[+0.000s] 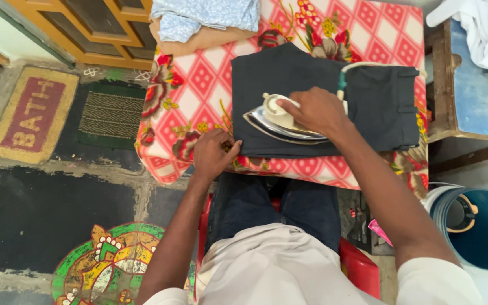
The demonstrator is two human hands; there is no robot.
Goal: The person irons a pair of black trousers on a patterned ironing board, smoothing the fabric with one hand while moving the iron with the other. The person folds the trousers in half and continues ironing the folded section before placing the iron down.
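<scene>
A dark grey folded pair of trousers [379, 99] lies on a table covered with a red and white floral cloth [199, 85]. My right hand [314, 110] grips the handle of a silver and cream clothes iron [275, 121], which rests on the trousers' near left part. A pale cord [362, 66] runs from the iron toward the right. My left hand [213, 153] pinches the near left corner of the trousers against the cloth. I sit on a red chair [360, 265].
Folded light blue and tan clothes [204, 22] lie at the table's far edge. A blue bucket [481, 226] stands at the right, near a wooden stand with white cloth [481, 28]. Floor mats [32, 116] and a painted floor design [103, 265] are on the left.
</scene>
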